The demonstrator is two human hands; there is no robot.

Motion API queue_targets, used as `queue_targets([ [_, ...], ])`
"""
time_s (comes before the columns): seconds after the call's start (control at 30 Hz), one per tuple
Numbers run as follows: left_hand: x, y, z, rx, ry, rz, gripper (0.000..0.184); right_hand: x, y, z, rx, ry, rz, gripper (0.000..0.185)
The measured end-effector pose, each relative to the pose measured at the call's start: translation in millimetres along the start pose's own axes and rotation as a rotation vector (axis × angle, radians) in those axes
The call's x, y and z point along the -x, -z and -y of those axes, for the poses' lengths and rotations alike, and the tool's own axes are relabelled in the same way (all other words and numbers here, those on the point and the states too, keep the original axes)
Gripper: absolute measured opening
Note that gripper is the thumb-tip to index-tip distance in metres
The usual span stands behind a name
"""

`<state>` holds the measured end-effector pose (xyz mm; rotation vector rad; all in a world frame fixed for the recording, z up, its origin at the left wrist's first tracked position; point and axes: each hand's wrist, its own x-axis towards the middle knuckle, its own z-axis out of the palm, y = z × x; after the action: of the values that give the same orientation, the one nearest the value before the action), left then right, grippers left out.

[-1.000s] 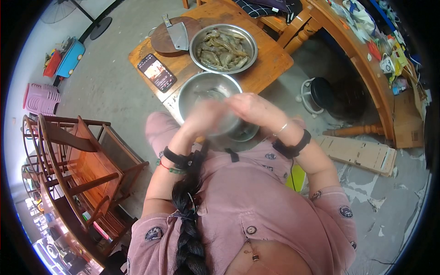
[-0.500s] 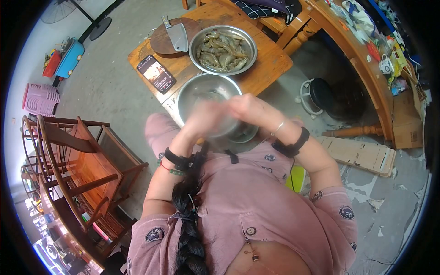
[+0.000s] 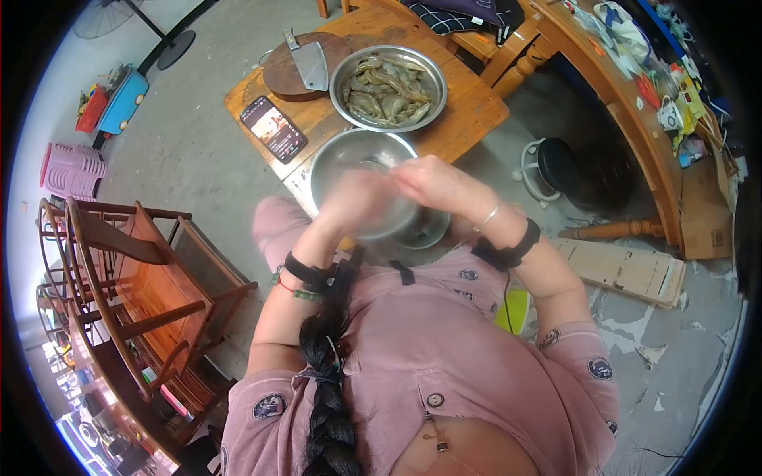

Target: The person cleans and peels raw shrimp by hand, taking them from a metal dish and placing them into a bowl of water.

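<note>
Both hands meet above a steel basin (image 3: pixel 329 155) at the table's near edge. My left hand (image 3: pixel 359 200) is smeared by motion, so its fingers cannot be read. Beside it, my right hand (image 3: pixel 436 184) has its fingers pinched together, pointing at the left hand; whatever lies between them is hidden. Just beyond the basin stands a wide steel bowl (image 3: pixel 439 73) full of raw, grey-green shrimp (image 3: pixel 386 91). Part of another steel container (image 3: pixel 432 228) shows below my right hand.
On the wooden table (image 3: pixel 468 119) lie a phone (image 3: pixel 273 129) and a round cutting board (image 3: pixel 278 71) with a cleaver (image 3: pixel 311 65) on it. A black-seated stool (image 3: pixel 558 165) is at the right. Wooden chairs (image 3: pixel 151 293) stand at the left.
My left hand stays blurred over the basin, slightly shifted. The right hand remains pinched in almost the same place. The bowl and the tabletop things keep their places.
</note>
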<state>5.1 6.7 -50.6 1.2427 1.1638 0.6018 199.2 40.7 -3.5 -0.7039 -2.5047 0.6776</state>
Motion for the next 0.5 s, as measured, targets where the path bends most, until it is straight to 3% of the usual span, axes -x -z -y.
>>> queue_targets([
  [0.17,2.5,-1.3,2.4,-0.103,-0.108,0.001,0.026,-1.7,2.1,3.1,0.051,-0.016,0.05,0.011],
  [0.3,7.8,-2.7,-5.6,0.007,-0.054,-0.019,0.026,-2.7,-0.8,-4.0,0.039,0.021,0.038,0.011],
  [0.37,3.9,-1.2,4.8,-0.13,-0.208,0.013,0.024,-2.2,-3.5,-8.7,0.006,0.037,-0.013,0.012],
  [0.47,5.4,-2.3,3.5,-0.075,-0.218,0.005,0.023,-1.8,-2.2,-12.6,-0.104,-0.048,-0.058,0.011],
  [0.5,8.7,-3.6,-2.5,-0.075,-0.218,0.005,0.023,-2.0,-0.4,-12.5,-0.423,-0.308,0.0,0.012],
])
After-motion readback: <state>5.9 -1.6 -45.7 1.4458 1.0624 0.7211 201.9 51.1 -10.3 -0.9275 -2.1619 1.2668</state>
